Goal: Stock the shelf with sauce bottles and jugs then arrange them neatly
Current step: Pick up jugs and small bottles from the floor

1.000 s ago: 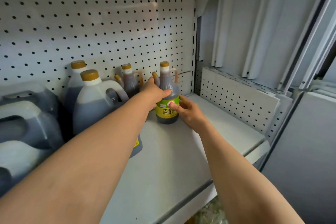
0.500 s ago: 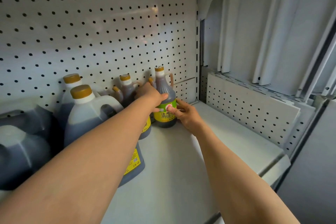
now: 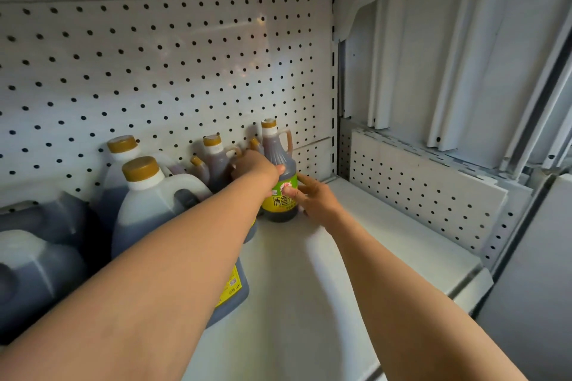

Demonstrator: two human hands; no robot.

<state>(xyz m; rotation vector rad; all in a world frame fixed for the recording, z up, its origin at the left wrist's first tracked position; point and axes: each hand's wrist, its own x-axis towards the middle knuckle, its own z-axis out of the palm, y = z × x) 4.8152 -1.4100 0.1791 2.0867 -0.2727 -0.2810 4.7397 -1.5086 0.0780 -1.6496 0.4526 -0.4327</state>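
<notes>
Both arms outstretched, left hand (image 3: 258, 168) and right hand (image 3: 312, 199) gripping (fingers curled).

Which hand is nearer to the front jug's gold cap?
Left. The left hand grips the bottle, right of the cap; the right hand is farther right.

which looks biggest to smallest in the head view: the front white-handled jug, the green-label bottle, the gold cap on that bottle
1. Front jug: largest, though it stands nearer the camera, which adds to its look.
2. Green-label bottle, held between the left hand and right hand.
3. Its gold cap: plainly smallest.
</notes>
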